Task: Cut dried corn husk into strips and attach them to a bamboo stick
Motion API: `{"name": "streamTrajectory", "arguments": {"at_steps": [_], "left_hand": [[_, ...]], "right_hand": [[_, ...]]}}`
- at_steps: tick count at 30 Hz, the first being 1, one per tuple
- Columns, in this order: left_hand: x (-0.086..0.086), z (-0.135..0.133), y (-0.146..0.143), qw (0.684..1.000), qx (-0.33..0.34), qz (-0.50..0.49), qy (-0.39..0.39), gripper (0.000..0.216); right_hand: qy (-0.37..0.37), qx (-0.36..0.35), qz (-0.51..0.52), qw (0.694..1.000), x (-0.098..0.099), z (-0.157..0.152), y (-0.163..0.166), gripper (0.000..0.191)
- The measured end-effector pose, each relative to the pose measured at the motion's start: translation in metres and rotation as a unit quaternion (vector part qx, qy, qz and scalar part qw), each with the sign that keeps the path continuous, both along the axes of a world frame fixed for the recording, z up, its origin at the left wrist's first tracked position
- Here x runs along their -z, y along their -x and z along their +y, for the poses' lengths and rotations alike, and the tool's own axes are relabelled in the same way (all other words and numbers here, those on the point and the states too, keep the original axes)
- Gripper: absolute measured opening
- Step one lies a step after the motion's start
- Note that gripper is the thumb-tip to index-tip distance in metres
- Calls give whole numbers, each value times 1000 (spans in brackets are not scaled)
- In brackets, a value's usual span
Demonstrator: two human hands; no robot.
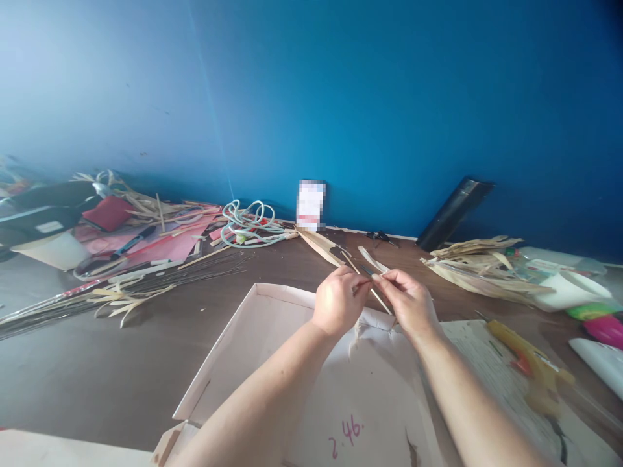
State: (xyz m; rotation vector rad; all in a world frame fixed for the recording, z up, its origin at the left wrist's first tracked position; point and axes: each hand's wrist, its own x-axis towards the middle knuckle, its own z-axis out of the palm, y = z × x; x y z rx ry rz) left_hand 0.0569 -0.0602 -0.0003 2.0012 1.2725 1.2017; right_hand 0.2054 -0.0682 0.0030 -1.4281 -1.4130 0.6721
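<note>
My left hand and my right hand meet over the far edge of an open cardboard box. Both are closed in a pinch on a thin dry leaf strip, with a pale stick running diagonally between them. A broad dried leaf lies on the dark table just beyond my fingers. Pale fibres hang below my left hand.
Dried leaves pile up at the right, near a yellow glue gun and white containers. A coiled light cable, dark thin sticks, red paper and a black tube lie along the blue wall.
</note>
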Motion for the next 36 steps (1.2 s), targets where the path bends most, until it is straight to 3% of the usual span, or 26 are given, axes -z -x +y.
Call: {"name": "streamTrajectory", "arguments": {"at_steps": [8, 14, 20, 36], "left_hand": [[0, -1, -1, 999, 1, -31, 22, 17], [3, 7, 1, 986, -6, -117, 118, 19], [4, 11, 2, 955, 53, -181, 229, 28], [-2, 9, 4, 922, 80, -238, 296, 26]], "right_hand": [[7, 3, 8, 1000, -5, -2, 2, 26], [23, 25, 61, 998, -6, -1, 3, 27], [24, 27, 89, 995, -3, 1, 1, 25], [17, 14, 145, 989, 0, 3, 4, 27]]}}
